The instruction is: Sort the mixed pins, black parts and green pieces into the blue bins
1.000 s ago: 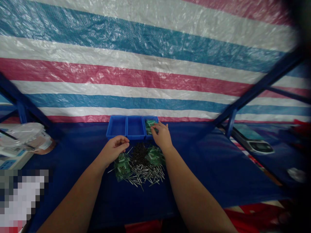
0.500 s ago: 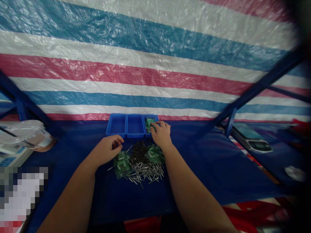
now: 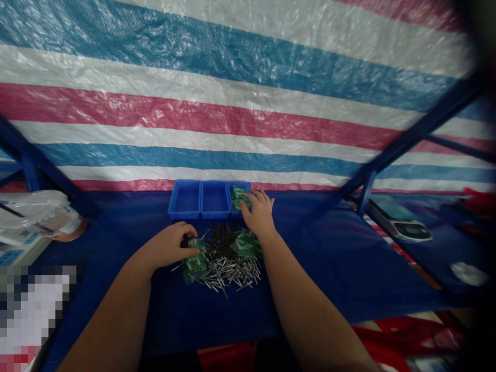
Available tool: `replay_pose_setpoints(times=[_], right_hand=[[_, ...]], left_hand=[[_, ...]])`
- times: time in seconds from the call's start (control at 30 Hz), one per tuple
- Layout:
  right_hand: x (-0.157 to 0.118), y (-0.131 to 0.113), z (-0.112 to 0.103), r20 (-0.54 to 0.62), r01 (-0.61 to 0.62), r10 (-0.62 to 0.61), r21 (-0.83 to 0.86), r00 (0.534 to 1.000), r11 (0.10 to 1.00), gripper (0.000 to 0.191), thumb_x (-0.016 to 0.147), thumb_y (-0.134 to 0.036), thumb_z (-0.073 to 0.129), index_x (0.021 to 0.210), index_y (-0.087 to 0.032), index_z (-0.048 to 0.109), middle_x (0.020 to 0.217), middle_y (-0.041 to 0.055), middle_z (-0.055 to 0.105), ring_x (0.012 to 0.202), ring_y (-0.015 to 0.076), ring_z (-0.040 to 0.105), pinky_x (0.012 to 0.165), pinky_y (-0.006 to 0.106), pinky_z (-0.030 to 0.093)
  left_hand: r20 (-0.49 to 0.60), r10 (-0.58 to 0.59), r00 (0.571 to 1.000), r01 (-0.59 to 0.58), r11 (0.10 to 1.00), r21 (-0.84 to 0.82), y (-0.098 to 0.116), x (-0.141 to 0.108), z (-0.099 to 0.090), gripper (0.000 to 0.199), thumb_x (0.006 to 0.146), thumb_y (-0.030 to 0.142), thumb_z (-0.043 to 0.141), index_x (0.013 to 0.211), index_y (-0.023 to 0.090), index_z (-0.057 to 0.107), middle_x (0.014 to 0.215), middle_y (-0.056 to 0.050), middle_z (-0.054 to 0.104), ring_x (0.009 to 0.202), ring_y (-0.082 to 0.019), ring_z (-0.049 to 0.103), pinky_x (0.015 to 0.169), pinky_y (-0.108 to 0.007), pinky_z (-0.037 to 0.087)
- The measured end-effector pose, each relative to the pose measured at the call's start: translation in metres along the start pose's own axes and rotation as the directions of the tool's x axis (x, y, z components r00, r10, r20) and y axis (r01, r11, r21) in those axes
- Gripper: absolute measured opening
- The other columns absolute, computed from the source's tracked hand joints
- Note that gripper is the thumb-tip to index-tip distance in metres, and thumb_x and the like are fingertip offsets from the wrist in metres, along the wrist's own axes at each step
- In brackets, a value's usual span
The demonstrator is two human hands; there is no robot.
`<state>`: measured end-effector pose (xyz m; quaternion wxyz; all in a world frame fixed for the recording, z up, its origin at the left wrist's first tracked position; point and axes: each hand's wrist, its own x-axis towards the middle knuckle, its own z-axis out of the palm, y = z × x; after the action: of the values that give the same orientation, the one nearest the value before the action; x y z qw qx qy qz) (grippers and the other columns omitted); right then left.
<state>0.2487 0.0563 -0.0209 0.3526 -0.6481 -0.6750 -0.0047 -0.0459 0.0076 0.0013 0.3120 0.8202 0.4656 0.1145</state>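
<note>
My left hand [image 3: 168,247] is curled at the top of a green plastic packet [image 3: 194,264], thumb on its near face and fingers at its upper edge. That packet lies at the left of a heap of loose metal pins or nails, dark ones [image 3: 221,243] behind and silver ones [image 3: 228,271] in front. A second green packet [image 3: 246,243] rests on the right of the heap. At the right-hand blue bin, my right hand [image 3: 259,212] has its fingers apart and nothing visibly gripped. More green packets [image 3: 238,195] lie inside that bin, partly covered by the hand.
Two other blue bins, left [image 3: 186,214] and middle [image 3: 215,214], stand in the same row. A digital scale [image 3: 408,229] is at the right, beyond a blue metal post [image 3: 366,194]. A lidded plastic tub [image 3: 58,217] stands at the left. Striped sheeting [image 3: 232,124] hangs behind.
My left hand has come down onto the left green packet and its thumb now touches it. The fingers of my right hand have lifted and spread slightly at the right bin.
</note>
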Motion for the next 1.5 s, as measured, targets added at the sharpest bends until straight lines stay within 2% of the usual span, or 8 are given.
replay_pose_setpoints(times=[0.27, 0.5, 0.7, 0.87, 1.03, 1.23, 1.33, 1.5], right_hand=[[-0.006, -0.014, -0.022, -0.159, 0.137, -0.114, 0.139, 0.981, 0.981, 0.016, 0.088, -0.026, 0.058, 0.096, -0.022, 0.070, 0.113, 0.0100, 0.068, 0.118, 0.0295, 0.056, 0.115, 0.058, 0.026], [-0.025, -0.046, -0.034, 0.063, 0.277, -0.355, 0.505, 0.933, 0.818, 0.025, 0.091, -0.028, 0.061, 0.116, -0.024, 0.066, 0.115, 0.0069, 0.070, 0.112, 0.0239, 0.063, 0.102, 0.046, 0.048], [-0.037, -0.057, -0.018, 0.327, -0.068, -0.369, 0.821, 0.870, 0.566, 0.046, 0.087, -0.034, 0.071, 0.130, -0.024, 0.058, 0.099, 0.0031, 0.071, 0.084, 0.0166, 0.067, 0.080, 0.036, 0.057], [-0.036, -0.053, -0.010, 0.423, -0.265, -0.282, 0.848, 0.861, 0.460, 0.029, 0.083, -0.033, 0.074, 0.109, -0.022, 0.065, 0.087, -0.0004, 0.069, 0.072, 0.0126, 0.063, 0.069, 0.030, 0.055], [-0.030, -0.042, -0.016, 0.385, -0.230, -0.228, 0.832, 0.894, 0.505, 0.016, 0.085, -0.035, 0.072, 0.096, -0.024, 0.066, 0.085, -0.0006, 0.067, 0.064, 0.0116, 0.060, 0.052, 0.025, 0.052], [0.003, -0.009, -0.022, 0.007, -0.004, 0.000, 0.650, 1.000, 0.760, 0.010, 0.086, -0.031, 0.063, 0.088, -0.021, 0.063, 0.100, 0.0077, 0.073, 0.093, 0.0220, 0.070, 0.089, 0.043, 0.057], [0.027, 0.003, -0.018, 0.010, 0.088, -0.098, 0.361, 0.995, 0.928, 0.008, 0.084, -0.023, 0.059, 0.087, -0.020, 0.065, 0.102, 0.0087, 0.074, 0.098, 0.0245, 0.069, 0.093, 0.043, 0.053], [0.058, 0.004, -0.006, 0.184, 0.310, -0.314, 0.051, 0.932, 0.949, 0.015, 0.083, -0.018, 0.056, 0.090, -0.019, 0.069, 0.097, 0.0086, 0.072, 0.095, 0.0227, 0.067, 0.090, 0.038, 0.050]], left_hand=[[-0.027, -0.065, 0.998, 0.049, 0.917, -0.395, -0.003, 0.003, 0.003, 0.035, 0.079, 0.036, 0.072, 0.107, 0.019, 0.061, 0.080, 0.000, 0.062, 0.071, -0.017, 0.058, 0.064, -0.027, 0.044], [-0.182, -0.103, 0.978, -0.050, 0.729, -0.683, 0.010, 0.011, 0.003, 0.031, 0.081, 0.034, 0.073, 0.104, 0.017, 0.062, 0.090, -0.003, 0.065, 0.075, -0.014, 0.061, 0.070, -0.029, 0.049], [-0.218, -0.194, 0.956, -0.088, 0.522, -0.848, 0.027, 0.018, 0.013, 0.045, 0.076, 0.031, 0.079, 0.113, 0.019, 0.056, 0.087, 0.000, 0.062, 0.073, -0.012, 0.061, 0.069, -0.029, 0.054], [-0.165, -0.106, 0.981, -0.091, 0.500, -0.861, 0.030, 0.019, 0.019, 0.047, 0.074, 0.025, 0.081, 0.113, 0.019, 0.055, 0.093, -0.001, 0.062, 0.079, -0.013, 0.065, 0.078, -0.031, 0.055], [-0.181, -0.091, 0.979, -0.116, 0.477, -0.871, 0.032, 0.017, 0.017, 0.041, 0.077, 0.027, 0.079, 0.110, 0.019, 0.056, 0.092, -0.001, 0.064, 0.083, -0.015, 0.067, 0.084, -0.035, 0.055], [-0.201, -0.118, 0.973, -0.116, 0.502, -0.857, 0.032, 0.016, 0.014, 0.033, 0.082, 0.036, 0.073, 0.105, 0.019, 0.057, 0.090, -0.002, 0.064, 0.083, -0.018, 0.069, 0.078, -0.034, 0.055], [-0.186, -0.102, 0.977, -0.108, 0.516, -0.850, 0.030, 0.017, 0.015, 0.033, 0.081, 0.036, 0.074, 0.103, 0.019, 0.058, 0.089, -0.001, 0.063, 0.080, -0.017, 0.068, 0.077, -0.033, 0.054], [-0.175, -0.071, 0.982, -0.113, 0.523, -0.845, 0.028, 0.018, 0.017, 0.030, 0.081, 0.033, 0.074, 0.104, 0.020, 0.059, 0.090, -0.001, 0.062, 0.077, -0.015, 0.067, 0.078, -0.033, 0.054]])
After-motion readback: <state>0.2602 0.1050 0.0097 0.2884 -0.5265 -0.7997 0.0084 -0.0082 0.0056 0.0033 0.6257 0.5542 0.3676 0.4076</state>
